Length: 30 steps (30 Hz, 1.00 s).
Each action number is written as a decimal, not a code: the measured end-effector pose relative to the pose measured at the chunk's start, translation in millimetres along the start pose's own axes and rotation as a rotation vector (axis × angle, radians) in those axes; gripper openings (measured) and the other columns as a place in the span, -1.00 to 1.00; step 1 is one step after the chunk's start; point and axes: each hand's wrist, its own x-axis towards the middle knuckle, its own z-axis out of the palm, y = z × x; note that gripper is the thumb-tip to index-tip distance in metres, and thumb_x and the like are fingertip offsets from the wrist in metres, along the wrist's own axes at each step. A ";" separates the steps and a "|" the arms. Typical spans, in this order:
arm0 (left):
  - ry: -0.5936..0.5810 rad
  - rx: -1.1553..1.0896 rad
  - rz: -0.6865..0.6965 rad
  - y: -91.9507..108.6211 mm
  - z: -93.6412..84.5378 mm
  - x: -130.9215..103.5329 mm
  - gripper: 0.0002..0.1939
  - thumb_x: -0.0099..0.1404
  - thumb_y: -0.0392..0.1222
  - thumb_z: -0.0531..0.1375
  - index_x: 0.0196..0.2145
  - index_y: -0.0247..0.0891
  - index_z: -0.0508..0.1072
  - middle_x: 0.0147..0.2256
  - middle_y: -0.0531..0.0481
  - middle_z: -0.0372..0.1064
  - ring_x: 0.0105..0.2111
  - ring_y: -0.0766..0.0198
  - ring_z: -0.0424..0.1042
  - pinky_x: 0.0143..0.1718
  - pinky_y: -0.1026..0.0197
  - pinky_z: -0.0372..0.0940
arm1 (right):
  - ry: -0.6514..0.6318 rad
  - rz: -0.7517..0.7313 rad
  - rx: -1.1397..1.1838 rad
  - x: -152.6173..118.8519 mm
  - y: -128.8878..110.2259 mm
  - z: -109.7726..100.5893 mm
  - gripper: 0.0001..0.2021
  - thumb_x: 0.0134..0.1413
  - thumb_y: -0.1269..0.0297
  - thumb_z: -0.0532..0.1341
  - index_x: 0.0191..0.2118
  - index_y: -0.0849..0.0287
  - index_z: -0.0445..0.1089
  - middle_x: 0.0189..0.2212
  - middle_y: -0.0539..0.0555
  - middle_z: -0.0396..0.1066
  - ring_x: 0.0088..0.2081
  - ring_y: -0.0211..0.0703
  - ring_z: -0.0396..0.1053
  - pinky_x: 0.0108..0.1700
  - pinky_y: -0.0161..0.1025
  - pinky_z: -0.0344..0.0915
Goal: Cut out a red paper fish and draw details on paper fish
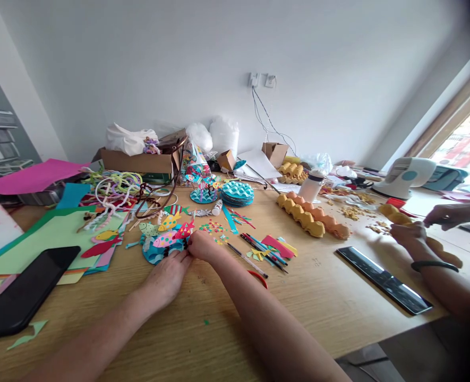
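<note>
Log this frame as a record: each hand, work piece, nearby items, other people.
left hand: at the near side of a fish craft
right hand: beside the left, at the craft's right side
craft: blue base, paper fish above it
behind: second fish craft, stack of blue discs
table left: black phone
far right: co-worker's hands at a yellow egg carton
</note>
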 end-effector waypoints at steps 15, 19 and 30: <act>0.042 -0.116 0.034 -4.4 7.0 -22.7 -0.48 0.33 -0.44 -0.15 0.16 -0.17 0.27 0.19 -0.04 0.23 0.19 0.18 0.18 0.21 0.04 0.13 | -0.044 -0.026 0.034 0.1 0.7 1.2 -0.72 0.25 0.21 0.18 0.02 0.19 0.36 0.00 0.14 0.36 -0.06 -0.07 0.39 -0.06 -0.05 0.39; 0.055 -0.132 0.043 -5.9 5.8 -22.7 -0.47 0.32 -0.44 -0.13 0.17 -0.13 0.27 0.14 -0.01 0.28 0.17 0.21 0.21 0.21 0.07 0.13 | -0.068 -0.030 0.056 -3.0 1.8 -0.7 -0.72 0.25 0.21 0.19 0.02 0.19 0.36 0.00 0.12 0.36 -0.06 -0.05 0.39 -0.07 -0.06 0.39; 0.064 -0.122 0.063 -6.4 7.0 -22.6 -0.47 0.30 -0.46 -0.14 0.12 -0.16 0.33 0.10 -0.05 0.30 0.13 0.17 0.22 0.21 0.03 0.13 | -0.113 -0.024 0.163 2.2 8.3 7.1 -0.76 0.25 0.21 0.19 -0.04 0.21 0.39 -0.05 0.12 0.39 -0.11 -0.09 0.41 -0.11 -0.09 0.40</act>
